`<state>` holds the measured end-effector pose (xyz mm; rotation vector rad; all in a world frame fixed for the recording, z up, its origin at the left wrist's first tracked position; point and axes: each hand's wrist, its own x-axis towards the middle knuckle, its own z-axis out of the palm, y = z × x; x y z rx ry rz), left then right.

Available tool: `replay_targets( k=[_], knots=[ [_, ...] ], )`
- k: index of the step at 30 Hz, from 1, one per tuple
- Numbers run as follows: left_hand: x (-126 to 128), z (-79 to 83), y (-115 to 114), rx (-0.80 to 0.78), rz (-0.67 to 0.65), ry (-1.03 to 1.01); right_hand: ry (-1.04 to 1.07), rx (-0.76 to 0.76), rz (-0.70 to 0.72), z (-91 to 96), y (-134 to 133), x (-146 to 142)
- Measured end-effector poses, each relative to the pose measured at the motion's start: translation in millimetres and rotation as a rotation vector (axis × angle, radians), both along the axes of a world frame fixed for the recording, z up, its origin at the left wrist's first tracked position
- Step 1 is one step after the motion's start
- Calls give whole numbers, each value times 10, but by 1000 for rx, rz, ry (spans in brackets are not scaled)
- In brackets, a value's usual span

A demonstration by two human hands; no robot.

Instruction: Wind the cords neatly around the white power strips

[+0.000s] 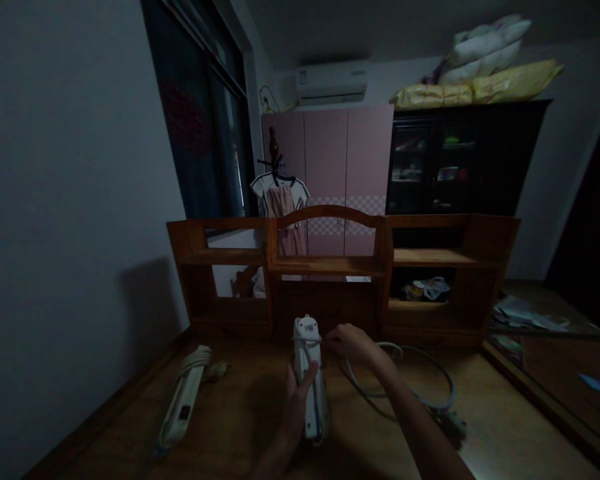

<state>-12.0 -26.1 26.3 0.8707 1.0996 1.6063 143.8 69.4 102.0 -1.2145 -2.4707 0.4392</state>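
My left hand (296,403) grips a white power strip (311,390) near its middle, thumb across the face that shows small screw holes and a label. The strip stands tilted lengthwise over the wooden desk. At its far end, my right hand (351,343) pinches the white power cord (307,339), which crosses the strip there. Loose loops of the cord (450,393) lie on the desk to the right, ending in a plug (454,423). A second power strip (183,403) rests at the left with its cord wound around its far end.
A wooden shelf unit (327,267) spans the back of the desk (230,427). Its lower right compartment holds a plastic bag (435,288). A wall (70,233) borders the left side; papers (525,313) lie beyond the desk at the right.
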Motion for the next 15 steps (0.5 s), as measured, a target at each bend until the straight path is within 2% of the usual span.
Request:
replay_targets(
  k=[5,9,12,15],
  knots=[
    [-221,-89,188,33,114,47,-109,120,-64,250,-204,93],
    [-412,-197,358,-33,198,74,-48,185,-27,450,-345,147],
    [-425,-204,395,-25,224,154,-3,229,19,573,-450,141],
    [-332,-166,349,29,202,291,18,282,32,675,-578,123]
  ],
)
